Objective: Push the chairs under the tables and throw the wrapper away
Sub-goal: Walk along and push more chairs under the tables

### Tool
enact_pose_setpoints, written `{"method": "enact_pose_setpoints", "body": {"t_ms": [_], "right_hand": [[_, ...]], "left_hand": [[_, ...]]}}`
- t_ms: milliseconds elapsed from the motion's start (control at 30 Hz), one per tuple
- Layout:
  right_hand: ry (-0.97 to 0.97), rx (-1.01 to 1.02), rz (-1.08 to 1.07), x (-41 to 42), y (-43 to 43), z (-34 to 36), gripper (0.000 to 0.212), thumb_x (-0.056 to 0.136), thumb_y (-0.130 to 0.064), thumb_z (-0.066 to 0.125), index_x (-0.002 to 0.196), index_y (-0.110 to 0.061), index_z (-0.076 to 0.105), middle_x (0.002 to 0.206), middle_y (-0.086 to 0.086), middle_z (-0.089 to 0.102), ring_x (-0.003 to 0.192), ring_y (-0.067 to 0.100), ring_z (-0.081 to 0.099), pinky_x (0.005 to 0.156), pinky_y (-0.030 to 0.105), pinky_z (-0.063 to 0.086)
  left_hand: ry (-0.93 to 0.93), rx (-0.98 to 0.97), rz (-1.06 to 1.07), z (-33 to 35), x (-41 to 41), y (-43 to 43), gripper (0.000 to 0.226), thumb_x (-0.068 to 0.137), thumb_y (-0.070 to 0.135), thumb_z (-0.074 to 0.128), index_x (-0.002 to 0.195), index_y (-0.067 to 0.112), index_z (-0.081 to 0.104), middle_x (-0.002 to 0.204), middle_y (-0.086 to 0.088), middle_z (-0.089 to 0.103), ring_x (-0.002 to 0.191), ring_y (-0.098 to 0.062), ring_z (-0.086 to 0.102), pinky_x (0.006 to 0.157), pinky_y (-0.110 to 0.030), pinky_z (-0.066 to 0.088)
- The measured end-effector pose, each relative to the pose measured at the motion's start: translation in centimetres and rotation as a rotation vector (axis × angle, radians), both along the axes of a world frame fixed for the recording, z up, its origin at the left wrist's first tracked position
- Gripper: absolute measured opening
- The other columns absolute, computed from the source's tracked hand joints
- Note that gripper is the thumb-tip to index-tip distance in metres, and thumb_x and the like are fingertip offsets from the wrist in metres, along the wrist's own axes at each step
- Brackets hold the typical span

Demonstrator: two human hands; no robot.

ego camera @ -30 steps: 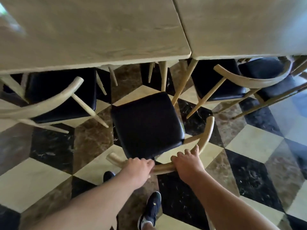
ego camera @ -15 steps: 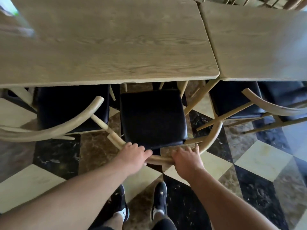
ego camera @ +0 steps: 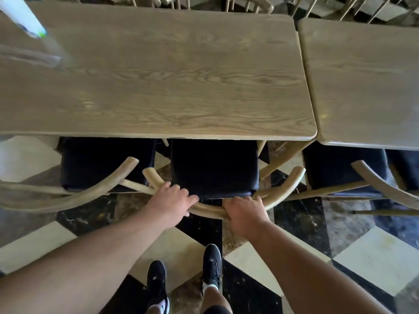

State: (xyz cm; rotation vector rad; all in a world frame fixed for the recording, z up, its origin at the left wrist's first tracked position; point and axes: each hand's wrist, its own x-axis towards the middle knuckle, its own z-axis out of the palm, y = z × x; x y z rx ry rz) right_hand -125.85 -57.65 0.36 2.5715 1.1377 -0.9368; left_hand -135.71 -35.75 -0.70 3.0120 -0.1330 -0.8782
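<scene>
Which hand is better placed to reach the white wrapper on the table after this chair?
Probably the left hand. The wrapper lies at the far left of the table, on that hand's side. The right hand grips the chair backrest further right.

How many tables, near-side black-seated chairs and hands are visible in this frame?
Tables: 2, left table and right table.
Near-side chairs: 3 clearly, middle chair, left chair, right chair; a further dark seat at the right edge is unclear.
Hands: 2, left hand, right hand.
Total: 7.
</scene>
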Motion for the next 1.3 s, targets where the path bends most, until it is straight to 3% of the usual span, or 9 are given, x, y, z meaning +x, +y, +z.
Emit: {"method": "enact_pose_setpoints", "body": {"t_ms": [267,367,500,633,833,1000,1167,1233,1300], "right_hand": [[-0.029,0.014,0.039,3.2,3.7,-1.0,0.032,0.095,-0.024,0.059,0.127,-0.026,0.058,0.114,0.002,0.066,0.11,0.032,0.062,0.1,0.053,0.045],[-0.052,-0.004,0.015,2.9,3.8,-1.0,0.031,0.094,-0.031,0.061,0.125,-0.027,0.06,0.113,0.0,0.067,0.109,0.03,0.063,0.095,0.046,0.046],[0.022,0.01,-0.037,1.8,6.5,0.1,0.039,0.09,-0.046,0.067,0.121,-0.025,0.058,0.111,0.0,0.068,0.105,0.028,0.066,0.084,0.041,0.051],[0.108,0.051,-0.054,-0.5,12.6,0.0,0.044,0.094,-0.053,0.067,0.124,-0.026,0.05,0.097,-0.002,0.061,0.089,0.026,0.064,0.07,0.037,0.047],[0.083,0.056,-0.198,-2.4,15.7,-1.1,0.036,0.101,-0.04,0.062,0.132,-0.029,0.046,0.085,-0.007,0.059,0.075,0.021,0.062,0.064,0.04,0.056],[0.08,-0.01,-0.221,-3.2,15.5,-0.6,0.038,0.102,-0.037,0.062,0.136,-0.03,0.046,0.085,-0.009,0.06,0.073,0.015,0.063,0.069,0.04,0.062],[0.096,-0.083,-0.178,-3.7,16.4,0.2,0.048,0.103,-0.047,0.057,0.146,-0.03,0.042,0.1,-0.006,0.064,0.077,0.015,0.062,0.072,0.039,0.06],[0.093,-0.051,-0.157,-3.4,17.4,2.0,0.06,0.1,-0.057,0.056,0.152,-0.032,0.037,0.116,-0.004,0.061,0.091,0.018,0.063,0.074,0.038,0.055],[0.037,0.056,-0.128,-3.0,18.6,4.9,0.073,0.098,-0.065,0.055,0.158,-0.032,0.03,0.141,-0.001,0.057,0.123,0.025,0.058,0.091,0.041,0.053]], "left_hand": [[-0.065,0.069,0.119,0.2,2.6,2.8,0.037,0.101,0.045,0.062,0.132,0.025,0.056,0.12,-0.003,0.061,0.121,-0.029,0.053,0.109,-0.048,0.038],[-0.242,-0.005,0.241,0.1,0.3,4.6,0.039,0.094,0.033,0.073,0.129,0.019,0.062,0.128,-0.006,0.063,0.125,-0.031,0.056,0.109,-0.051,0.044],[-0.337,0.046,0.489,1.2,-5.1,10.0,0.067,0.086,0.03,0.081,0.145,0.015,0.052,0.147,-0.012,0.056,0.127,-0.035,0.059,0.105,-0.055,0.052],[-0.213,0.098,0.634,0.9,-10.0,16.9,0.072,0.084,0.041,0.083,0.142,0.014,0.05,0.132,-0.013,0.061,0.098,-0.036,0.068,0.077,-0.051,0.059],[-0.028,-0.005,0.547,0.4,-10.5,20.3,0.032,0.105,0.048,0.053,0.12,0.022,0.042,0.08,0.007,0.052,0.06,-0.017,0.054,0.051,-0.034,0.041],[-0.002,-0.033,0.559,0.7,-10.3,20.5,0.03,0.106,0.044,0.053,0.121,0.021,0.041,0.08,0.005,0.053,0.064,-0.02,0.057,0.057,-0.038,0.05],[0.04,-0.035,0.542,1.2,-10.4,21.0,0.034,0.107,0.047,0.051,0.125,0.019,0.043,0.086,0.003,0.053,0.067,-0.018,0.057,0.058,-0.035,0.044],[0.057,-0.06,0.537,2.2,-10.2,21.4,0.042,0.105,0.053,0.051,0.131,0.021,0.045,0.098,0.002,0.059,0.079,-0.019,0.061,0.066,-0.036,0.048],[0.008,-0.076,0.533,4.2,-9.9,21.8,0.059,0.099,0.064,0.052,0.144,0.026,0.043,0.122,0.002,0.062,0.103,-0.022,0.062,0.082,-0.039,0.052]]}}
